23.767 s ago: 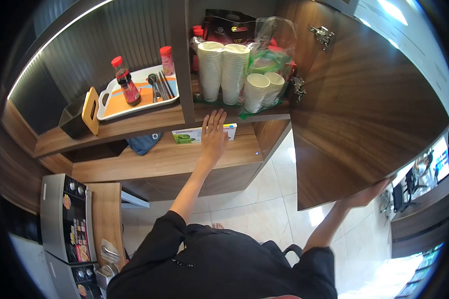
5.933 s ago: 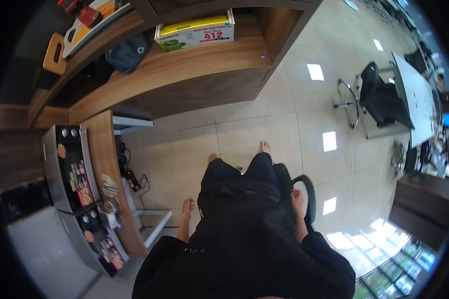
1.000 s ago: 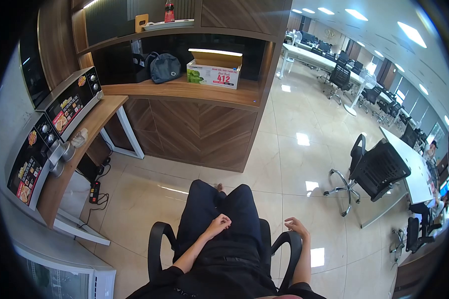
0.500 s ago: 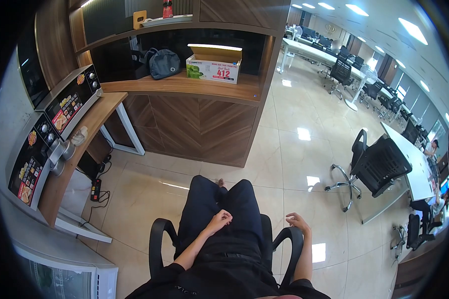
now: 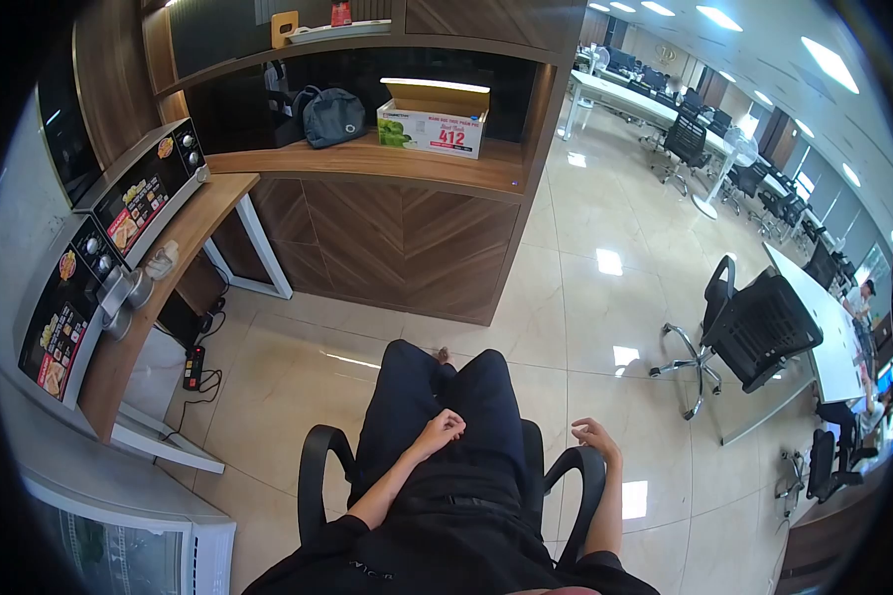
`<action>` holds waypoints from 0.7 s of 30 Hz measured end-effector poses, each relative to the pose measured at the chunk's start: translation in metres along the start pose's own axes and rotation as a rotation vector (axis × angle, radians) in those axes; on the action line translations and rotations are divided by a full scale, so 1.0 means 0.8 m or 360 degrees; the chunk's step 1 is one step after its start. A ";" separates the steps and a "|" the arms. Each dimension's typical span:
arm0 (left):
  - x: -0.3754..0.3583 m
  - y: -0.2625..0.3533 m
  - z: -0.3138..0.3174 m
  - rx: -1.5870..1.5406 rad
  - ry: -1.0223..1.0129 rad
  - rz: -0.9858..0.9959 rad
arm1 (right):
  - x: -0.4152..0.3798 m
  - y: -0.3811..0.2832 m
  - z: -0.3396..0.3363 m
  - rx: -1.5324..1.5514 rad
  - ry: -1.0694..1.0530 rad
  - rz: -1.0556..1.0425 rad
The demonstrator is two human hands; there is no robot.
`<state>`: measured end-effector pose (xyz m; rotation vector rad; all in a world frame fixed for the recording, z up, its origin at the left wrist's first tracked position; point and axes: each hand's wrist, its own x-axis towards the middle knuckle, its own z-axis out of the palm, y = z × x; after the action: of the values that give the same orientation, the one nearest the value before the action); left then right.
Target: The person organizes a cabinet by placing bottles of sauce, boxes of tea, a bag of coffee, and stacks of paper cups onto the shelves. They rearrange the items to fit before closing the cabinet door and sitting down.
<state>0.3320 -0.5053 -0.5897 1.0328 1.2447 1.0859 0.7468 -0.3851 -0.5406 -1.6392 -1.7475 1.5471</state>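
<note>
My left hand rests on the lap of my dark trousers, its fingers curled in and nothing visible in them. Out to the side, my right hand hangs past the front of the chair's right armrest. Its fingers are loosely bent and a little apart, holding nothing. The forearm lies along that armrest. I sit in a black chair, whose left armrest curves beside my left arm.
Two microwave ovens stand on a wooden counter at left, with metal cups before them. A shelf holds a grey bag and an open carton. A power strip lies below; an office chair stands right.
The view has shifted slightly, so the shelf and carton sit a little higher in the picture. Both hands keep nearly the same pose.
</note>
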 end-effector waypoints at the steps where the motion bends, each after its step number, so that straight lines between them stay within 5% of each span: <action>1: 0.000 0.002 0.000 0.0005 0.0001 -0.0001 | 0.000 -0.001 0.000 0.0001 -0.0003 0.0002; 21: 0.004 -0.007 -0.001 0.0029 0.0005 -0.0012 | 0.005 0.007 -0.002 0.0019 -0.0015 -0.0017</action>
<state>0.3317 -0.5035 -0.5955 1.0397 1.2618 1.0727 0.7498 -0.3823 -0.5466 -1.6169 -1.7452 1.5604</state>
